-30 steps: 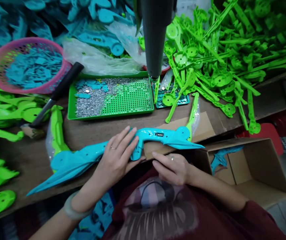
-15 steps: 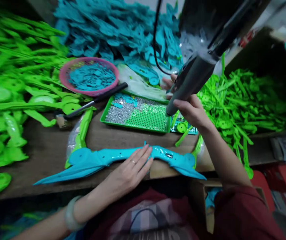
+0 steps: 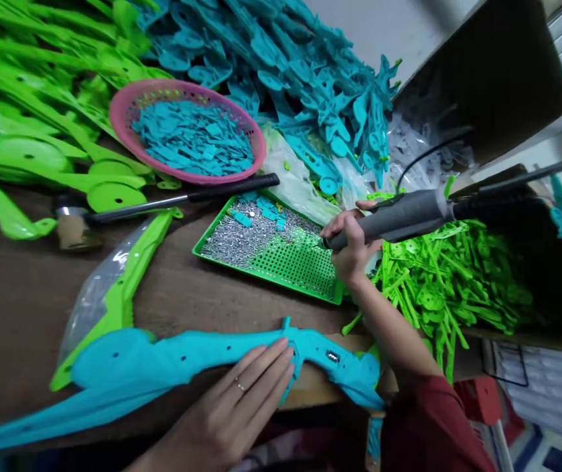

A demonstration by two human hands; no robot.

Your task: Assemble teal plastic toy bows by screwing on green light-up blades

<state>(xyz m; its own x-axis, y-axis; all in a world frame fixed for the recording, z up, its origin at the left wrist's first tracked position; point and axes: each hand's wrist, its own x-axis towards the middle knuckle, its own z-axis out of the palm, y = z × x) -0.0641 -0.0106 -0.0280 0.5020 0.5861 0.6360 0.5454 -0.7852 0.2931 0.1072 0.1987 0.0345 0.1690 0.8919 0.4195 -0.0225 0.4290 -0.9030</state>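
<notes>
A blue plastic toy bow [image 3: 202, 351] lies across the front of the bench, over green parts whose lower sides are hidden. My left hand [image 3: 242, 396] rests on its middle, fingers stretched flat and together. My right hand [image 3: 352, 246] is wrapped round a grey electric screwdriver [image 3: 399, 219] that tilts sideways, its tip over a green perforated tray [image 3: 300, 269]. Many small silver screws [image 3: 226, 246] fill the tray's left part, with several blue pieces among them. A green part with clear plastic [image 3: 118, 295] sticks out behind the bow's left side.
A pink basket [image 3: 114, 121] of small blue pieces stands behind the tray, with a hammer [image 3: 177, 200] beside it. Green parts [image 3: 30, 157] pile up on the left and more green parts [image 3: 438, 275] on the right. Blue parts [image 3: 281, 59] are heaped at the back.
My right hand has lowered the screwdriver and swung it from steep to nearly level, its tip now over the tray. The view has turned and come closer. My left hand stays on the bow.
</notes>
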